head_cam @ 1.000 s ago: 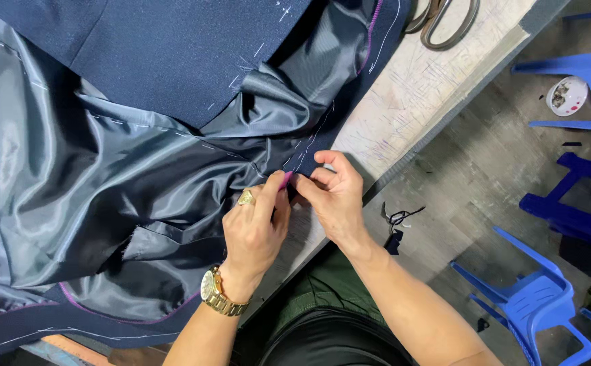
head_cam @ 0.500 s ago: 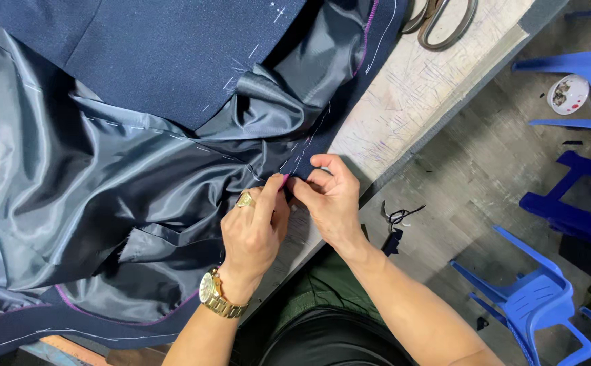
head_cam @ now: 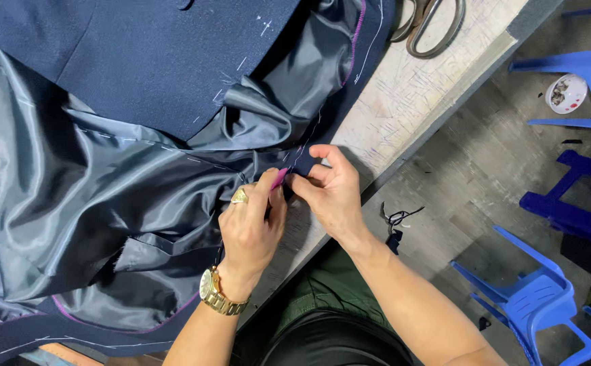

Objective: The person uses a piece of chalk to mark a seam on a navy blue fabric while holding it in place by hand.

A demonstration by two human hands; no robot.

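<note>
Both of your hands are meeting at the table's edge (head_cam: 404,102), pinching the navy jacket (head_cam: 139,68) where its pink piping (head_cam: 279,178) shows. Your left hand (head_cam: 251,227) is gripping the piping, and your right hand (head_cam: 333,190) is pinching the cloth beside it. Fingertips are hiding whatever lies between them.

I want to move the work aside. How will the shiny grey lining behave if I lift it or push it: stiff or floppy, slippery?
The lining lies in deep soft folds, so it would probably flop and sag when lifted. Its glossy sheen suggests that it slides easily on the table. It looks thin, so likely light, but it joins the navy cloth, which would drag along.
</note>
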